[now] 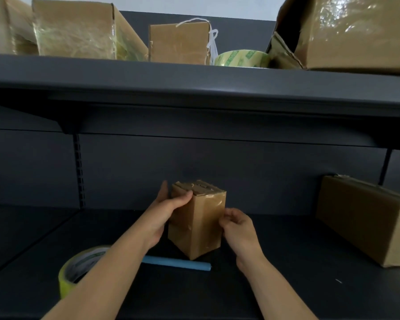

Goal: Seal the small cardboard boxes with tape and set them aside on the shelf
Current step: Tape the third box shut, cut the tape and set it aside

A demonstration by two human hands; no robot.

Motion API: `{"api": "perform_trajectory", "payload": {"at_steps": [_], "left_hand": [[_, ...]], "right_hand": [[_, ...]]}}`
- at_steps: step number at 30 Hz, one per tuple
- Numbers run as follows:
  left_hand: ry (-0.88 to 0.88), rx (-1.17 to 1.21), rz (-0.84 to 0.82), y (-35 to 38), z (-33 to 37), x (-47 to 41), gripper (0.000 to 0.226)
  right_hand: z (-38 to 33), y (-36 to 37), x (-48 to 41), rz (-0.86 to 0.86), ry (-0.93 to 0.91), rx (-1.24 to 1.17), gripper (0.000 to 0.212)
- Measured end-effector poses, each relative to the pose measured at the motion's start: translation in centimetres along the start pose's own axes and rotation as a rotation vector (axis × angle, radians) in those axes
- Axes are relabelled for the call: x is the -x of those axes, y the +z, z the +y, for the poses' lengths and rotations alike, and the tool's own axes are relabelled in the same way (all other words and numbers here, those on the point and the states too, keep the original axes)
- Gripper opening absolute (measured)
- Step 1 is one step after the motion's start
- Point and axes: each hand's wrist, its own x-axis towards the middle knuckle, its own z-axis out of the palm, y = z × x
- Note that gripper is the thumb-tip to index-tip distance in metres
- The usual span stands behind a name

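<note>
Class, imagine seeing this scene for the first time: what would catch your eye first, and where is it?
First, the small cardboard box standing upright mid-frame on the lower shelf, gripped near its top by the left hand, while the right hand has curled fingers at the box's right edge. Next, the yellow-green tape roll at lower left beside a blue tube, and the taped boxes lined along the upper shelf.

The dark shelf bears a small box, tape roll, blue tube and larger box.
</note>
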Motion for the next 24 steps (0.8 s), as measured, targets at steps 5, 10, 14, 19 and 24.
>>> {"api": "perform_trajectory", "payload": {"at_steps": [5,10,14,19,24], "left_hand": [[0.047,-0.105,0.093,0.2,-0.7,0.4,0.071],[0.125,-0.2,0.223,1.1,-1.2,1.5,0.033],[0.127,-0.25,0.244,1.0,-1.3,1.9,0.03],[0.107,-0.237,0.252,0.3,-1.3,1.8,0.044],[0.098,-0.226,0.279,-0.5,-0.5,1.8,0.033]], "right_hand": [[-1.7,-0.2,-1.1,-0.041,0.096,0.001,0.03],[-3.3,0.0,-1.7,-0.057,0.194,-0.118,0.031],[-3.6,0.1,-2.1,-0.052,0.238,-0.179,0.029],[-4.0,0.2,-2.0,-0.06,0.238,-0.177,0.027],[-5.6,0.0,-2.7,-0.022,0.091,-0.158,0.023]]}}
